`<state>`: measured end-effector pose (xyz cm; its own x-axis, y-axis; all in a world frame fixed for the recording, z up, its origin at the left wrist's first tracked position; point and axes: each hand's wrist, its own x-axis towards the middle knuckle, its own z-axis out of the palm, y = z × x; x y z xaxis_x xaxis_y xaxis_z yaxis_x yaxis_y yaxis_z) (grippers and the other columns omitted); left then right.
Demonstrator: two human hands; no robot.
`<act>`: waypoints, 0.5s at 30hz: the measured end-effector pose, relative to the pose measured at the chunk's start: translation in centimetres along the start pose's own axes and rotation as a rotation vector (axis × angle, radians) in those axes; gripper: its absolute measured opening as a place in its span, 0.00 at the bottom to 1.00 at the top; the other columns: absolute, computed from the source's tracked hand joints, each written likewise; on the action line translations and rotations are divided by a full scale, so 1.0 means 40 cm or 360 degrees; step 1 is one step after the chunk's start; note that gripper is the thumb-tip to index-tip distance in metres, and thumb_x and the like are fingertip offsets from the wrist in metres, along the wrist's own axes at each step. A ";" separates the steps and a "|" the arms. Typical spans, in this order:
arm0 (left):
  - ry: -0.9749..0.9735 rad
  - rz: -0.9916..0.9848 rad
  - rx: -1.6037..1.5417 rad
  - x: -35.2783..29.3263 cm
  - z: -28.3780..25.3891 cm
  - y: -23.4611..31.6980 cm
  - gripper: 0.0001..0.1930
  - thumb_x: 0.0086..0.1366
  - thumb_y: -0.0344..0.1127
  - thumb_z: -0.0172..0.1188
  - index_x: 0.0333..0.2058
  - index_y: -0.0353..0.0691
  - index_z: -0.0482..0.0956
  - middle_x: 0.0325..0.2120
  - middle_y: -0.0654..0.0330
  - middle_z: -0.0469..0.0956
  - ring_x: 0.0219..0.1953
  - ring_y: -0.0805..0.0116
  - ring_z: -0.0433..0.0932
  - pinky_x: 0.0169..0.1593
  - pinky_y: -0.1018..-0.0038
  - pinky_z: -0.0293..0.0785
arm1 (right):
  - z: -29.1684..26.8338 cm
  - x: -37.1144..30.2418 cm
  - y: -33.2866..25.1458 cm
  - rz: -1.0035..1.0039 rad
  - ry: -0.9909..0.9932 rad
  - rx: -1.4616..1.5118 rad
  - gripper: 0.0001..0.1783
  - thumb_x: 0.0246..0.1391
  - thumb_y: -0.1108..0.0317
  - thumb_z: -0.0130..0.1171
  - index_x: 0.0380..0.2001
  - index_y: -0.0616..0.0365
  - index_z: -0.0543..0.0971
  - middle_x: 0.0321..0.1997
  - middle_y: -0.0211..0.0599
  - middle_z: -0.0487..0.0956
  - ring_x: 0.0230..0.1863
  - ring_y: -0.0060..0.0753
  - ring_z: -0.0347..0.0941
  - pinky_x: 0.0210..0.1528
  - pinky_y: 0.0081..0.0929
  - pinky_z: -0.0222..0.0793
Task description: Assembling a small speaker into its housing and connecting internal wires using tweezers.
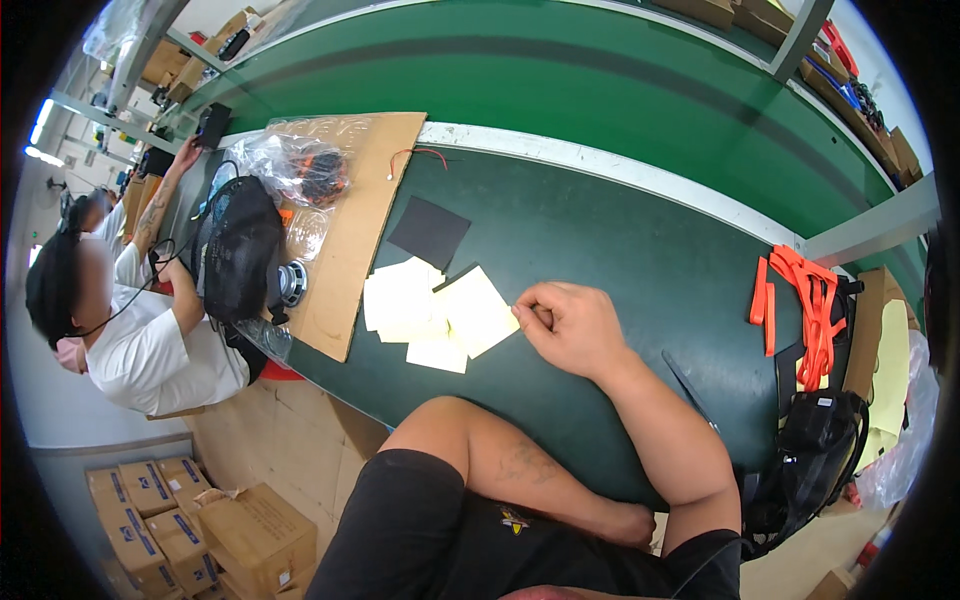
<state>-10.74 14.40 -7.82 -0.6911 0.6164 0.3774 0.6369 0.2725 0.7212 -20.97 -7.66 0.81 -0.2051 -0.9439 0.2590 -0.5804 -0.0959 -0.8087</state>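
My right hand (572,325) is closed in a pinch at the right corner of a pale yellow square sheet (478,312), which shows a dark strip along its upper left edge. To its left lie several more pale yellow sheets (405,300), overlapping on the dark green tabletop. Behind them is a black square sheet (430,232), flat on the table. My left arm is bent across my front at the table's near edge, and my left hand (632,524) rests near my right elbow. Its fingers are hidden.
Tweezers (690,390) lie right of my forearm. Orange straps (808,310) and a black bag (822,435) are at the right end. Brown cardboard (345,250) and a black bag (238,250) lie left, beside a seated co-worker (160,340). Cartons (255,535) stand on the floor.
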 end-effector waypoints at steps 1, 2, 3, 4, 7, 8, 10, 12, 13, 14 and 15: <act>0.0031 -0.0023 -0.0066 0.003 -0.004 0.002 0.18 0.66 0.43 0.51 0.23 0.41 0.82 0.22 0.51 0.80 0.28 0.47 0.79 0.33 0.54 0.75 | -0.001 -0.003 0.000 0.0015 -0.0009 0.0002 0.04 0.50 0.68 0.64 0.25 0.55 0.80 0.16 0.31 0.72 0.17 0.32 0.69 0.20 0.30 0.62; 0.0030 -0.0020 -0.0066 0.003 -0.008 0.005 0.18 0.66 0.43 0.51 0.23 0.41 0.82 0.22 0.51 0.80 0.28 0.47 0.79 0.33 0.54 0.75 | -0.002 -0.003 0.001 0.0016 -0.0007 0.0000 0.04 0.50 0.68 0.64 0.25 0.55 0.80 0.16 0.31 0.72 0.17 0.32 0.69 0.20 0.30 0.62; -0.0008 -0.0033 0.0010 0.002 -0.012 0.008 0.18 0.66 0.44 0.51 0.23 0.40 0.82 0.23 0.50 0.81 0.28 0.47 0.79 0.33 0.54 0.74 | -0.001 -0.002 0.002 -0.0011 0.0013 0.0009 0.04 0.50 0.68 0.64 0.25 0.55 0.80 0.16 0.31 0.72 0.16 0.32 0.69 0.20 0.30 0.62; -0.0047 -0.0045 0.0086 -0.002 -0.018 0.012 0.18 0.66 0.44 0.51 0.23 0.40 0.83 0.23 0.50 0.81 0.29 0.47 0.80 0.33 0.54 0.74 | 0.002 0.000 0.002 -0.0038 0.0036 0.0017 0.04 0.50 0.68 0.64 0.25 0.55 0.80 0.16 0.31 0.72 0.16 0.32 0.69 0.20 0.30 0.62; -0.0057 -0.0058 0.0014 0.004 -0.004 0.005 0.18 0.66 0.44 0.52 0.24 0.41 0.83 0.23 0.50 0.81 0.29 0.47 0.80 0.34 0.55 0.74 | 0.002 -0.001 0.004 -0.0035 0.0028 0.0019 0.04 0.50 0.68 0.64 0.26 0.55 0.80 0.15 0.31 0.72 0.16 0.32 0.69 0.20 0.30 0.62; -0.0059 -0.0056 0.0016 0.003 -0.005 0.003 0.18 0.66 0.44 0.52 0.24 0.41 0.83 0.23 0.50 0.81 0.29 0.47 0.80 0.34 0.55 0.74 | 0.001 0.000 0.004 -0.0037 0.0031 0.0016 0.04 0.50 0.68 0.64 0.26 0.55 0.80 0.15 0.31 0.72 0.16 0.32 0.69 0.20 0.30 0.62; -0.0032 -0.0003 0.0020 -0.001 -0.009 0.003 0.17 0.66 0.44 0.52 0.25 0.40 0.83 0.22 0.50 0.80 0.29 0.48 0.80 0.34 0.55 0.75 | 0.001 0.001 0.003 -0.0038 0.0038 0.0037 0.04 0.50 0.68 0.64 0.26 0.55 0.80 0.15 0.31 0.72 0.16 0.32 0.69 0.20 0.30 0.62; -0.0017 0.0002 0.0053 -0.004 -0.013 0.006 0.17 0.66 0.44 0.52 0.25 0.40 0.83 0.22 0.50 0.80 0.29 0.48 0.80 0.34 0.55 0.75 | -0.002 0.000 -0.001 -0.0011 0.0022 0.0041 0.04 0.50 0.68 0.64 0.26 0.55 0.80 0.15 0.31 0.72 0.16 0.32 0.69 0.20 0.30 0.62; 0.0007 0.0011 0.0091 -0.004 -0.014 0.005 0.17 0.66 0.44 0.52 0.25 0.40 0.83 0.22 0.50 0.80 0.29 0.48 0.79 0.34 0.55 0.75 | -0.003 0.001 -0.002 0.0014 -0.0002 0.0035 0.04 0.51 0.68 0.64 0.26 0.55 0.80 0.15 0.31 0.72 0.16 0.32 0.69 0.20 0.30 0.62; 0.0007 0.0016 0.0095 -0.004 -0.010 0.003 0.17 0.66 0.44 0.52 0.25 0.40 0.83 0.22 0.50 0.80 0.29 0.48 0.79 0.34 0.55 0.75 | -0.002 0.001 -0.002 0.0011 -0.0001 0.0030 0.04 0.51 0.68 0.64 0.26 0.55 0.80 0.15 0.31 0.72 0.16 0.32 0.69 0.20 0.30 0.62; -0.0008 0.0002 0.0089 -0.005 -0.003 0.001 0.17 0.66 0.44 0.52 0.25 0.40 0.82 0.22 0.50 0.80 0.29 0.48 0.79 0.34 0.55 0.75 | 0.001 0.001 0.000 -0.0018 0.0020 0.0028 0.04 0.51 0.68 0.64 0.26 0.55 0.80 0.15 0.31 0.72 0.16 0.32 0.69 0.20 0.30 0.62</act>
<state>-10.62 14.22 -7.79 -0.6885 0.6205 0.3753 0.6560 0.3122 0.6872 -20.94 -7.71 0.81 -0.2087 -0.9387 0.2745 -0.5688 -0.1119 -0.8148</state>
